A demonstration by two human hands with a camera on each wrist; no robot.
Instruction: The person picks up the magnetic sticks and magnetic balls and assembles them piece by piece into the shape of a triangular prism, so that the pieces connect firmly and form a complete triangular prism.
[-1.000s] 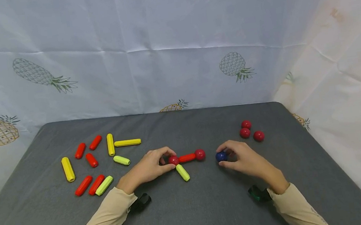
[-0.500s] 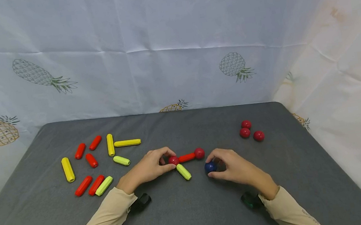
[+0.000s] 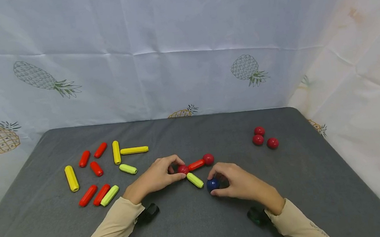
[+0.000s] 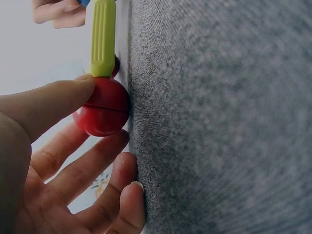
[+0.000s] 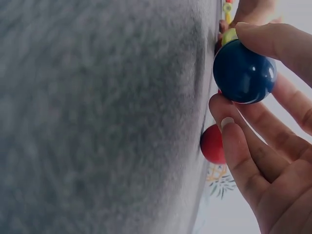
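Observation:
Between thumb and fingers my left hand (image 3: 161,174) pinches a red ball (image 4: 102,108) at the middle of the table. From that ball a red rod (image 3: 196,165) leads to a second red ball (image 3: 208,159), and a lime-green rod (image 3: 195,180) juts out toward the right front. My right hand (image 3: 234,180) grips a blue ball (image 3: 213,185) just off the free end of the lime-green rod. In the right wrist view the blue ball (image 5: 244,71) overlaps that end, so whether they touch I cannot tell.
Several loose red rods (image 3: 88,196), yellow rods (image 3: 71,178) and lime-green rods (image 3: 109,195) lie on the left of the grey table (image 3: 203,227). Three red balls (image 3: 273,143) sit at the back right. A white pineapple-print cloth (image 3: 167,50) hangs behind.
My right hand has carried the blue ball left and nearer, up beside the lime-green rod. The joined rods have swung slightly counterclockwise around the ball in my left hand, which stays in place.

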